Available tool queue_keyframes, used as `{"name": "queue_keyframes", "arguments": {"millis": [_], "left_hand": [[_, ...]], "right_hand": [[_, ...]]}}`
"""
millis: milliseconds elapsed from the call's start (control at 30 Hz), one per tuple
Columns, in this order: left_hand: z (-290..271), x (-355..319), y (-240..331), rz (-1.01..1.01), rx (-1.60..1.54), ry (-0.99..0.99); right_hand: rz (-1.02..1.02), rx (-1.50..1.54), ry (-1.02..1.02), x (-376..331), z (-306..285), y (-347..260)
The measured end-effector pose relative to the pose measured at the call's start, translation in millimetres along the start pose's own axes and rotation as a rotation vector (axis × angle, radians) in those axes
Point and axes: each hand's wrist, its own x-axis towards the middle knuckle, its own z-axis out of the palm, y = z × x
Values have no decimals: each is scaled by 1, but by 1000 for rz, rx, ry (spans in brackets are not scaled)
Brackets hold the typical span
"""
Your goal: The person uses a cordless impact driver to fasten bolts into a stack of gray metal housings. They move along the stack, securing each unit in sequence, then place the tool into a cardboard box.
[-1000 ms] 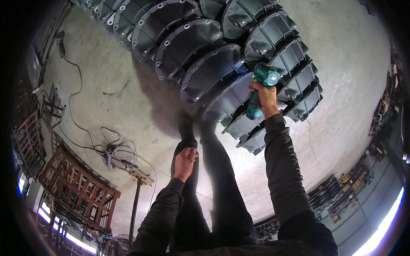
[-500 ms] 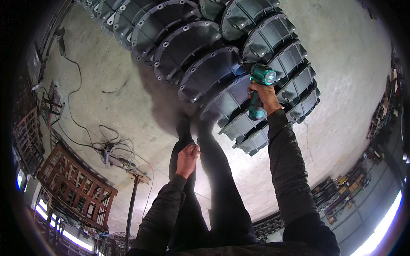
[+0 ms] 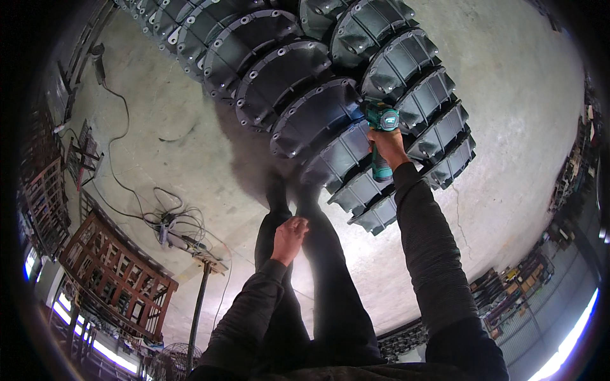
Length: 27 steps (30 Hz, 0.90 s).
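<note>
Concrete floor [image 3: 508,127] fills most of the head view, pale and bare in patches. On it, two long rows of dark grey flanged housings [image 3: 298,89], ribbed round castings with bolt holes on the rims, lean one on the next and run from the top edge down to just past the drill. Left of the housings, a rusty metal rack [image 3: 117,282] lies on the floor, and between the rack and the housings sits a tangle of cables [image 3: 168,222] with one lead trailing up toward the top left. Person's dark-trousered legs [image 3: 318,279] stand just below the housings, shoes nearly touching the lower castings.

Right hand [image 3: 387,147] is wrapped tight round the grip of a teal cordless drill [image 3: 381,136], fingers closed on the handle, drill body up against the rim of a housing near the lower end of the right row. Whether the bit touches a bolt cannot be told. Left hand [image 3: 289,240] hangs in front of the legs, below and left of the housings, fingers loosely curled, holding nothing visible, well apart from the drill.
</note>
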Motion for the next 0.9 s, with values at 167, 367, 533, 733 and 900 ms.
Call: {"name": "queue_keyframes", "arguments": {"millis": [167,367,533,733,900], "left_hand": [[-8,-1,5,44,221,-61],[-14,-4,14,185,173,15],[-28,-1,26,-29,-60,10],[-72,29,20,205,239,-84],[-126,63,18,87,251,-121]], "right_hand": [[-25,-4,3,5,0,7],[-84,-160,-54,15,-4,16],[-76,19,-35,14,-1,20],[-21,-19,48,3,0,19],[-198,-342,74,-11,-14,24]]}}
